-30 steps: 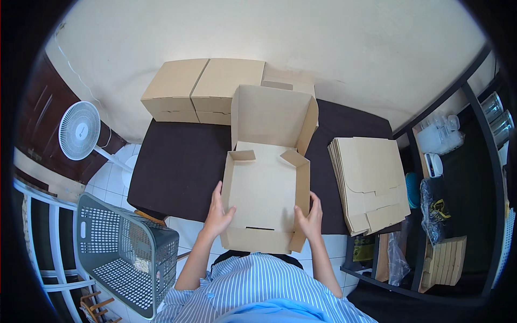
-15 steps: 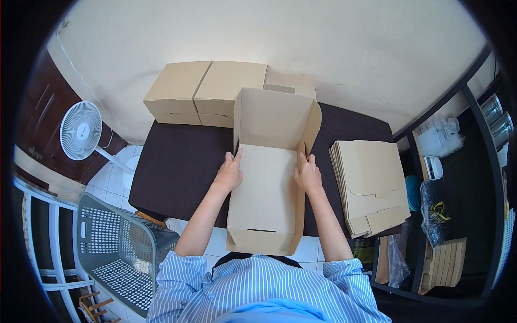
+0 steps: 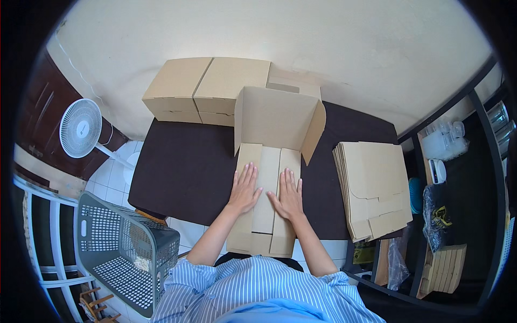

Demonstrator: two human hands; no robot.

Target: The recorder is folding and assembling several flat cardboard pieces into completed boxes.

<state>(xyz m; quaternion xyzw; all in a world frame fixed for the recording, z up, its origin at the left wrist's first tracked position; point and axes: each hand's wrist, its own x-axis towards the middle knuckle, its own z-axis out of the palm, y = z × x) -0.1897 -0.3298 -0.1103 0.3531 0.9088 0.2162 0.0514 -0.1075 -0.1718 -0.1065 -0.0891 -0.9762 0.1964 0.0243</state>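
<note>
A flat brown cardboard box blank (image 3: 267, 177) lies on the dark table (image 3: 183, 167), its far panel and side flaps standing upright. Both side panels are folded inward over the base. My left hand (image 3: 245, 188) presses flat on the left folded panel, fingers spread. Beside it, my right hand (image 3: 288, 194) presses flat on the right folded panel. The near end of the blank hangs over the table's front edge toward my body.
Two closed cardboard boxes (image 3: 207, 89) stand at the table's back. A stack of flat blanks (image 3: 374, 185) lies at the right. A grey plastic basket (image 3: 124, 250) and a white fan (image 3: 81, 128) stand at the left. Dark shelving (image 3: 458, 215) runs along the right.
My hands moved from the blank's near edge up to the side flaps, folded both side panels inward, and now press them flat in the middle.
</note>
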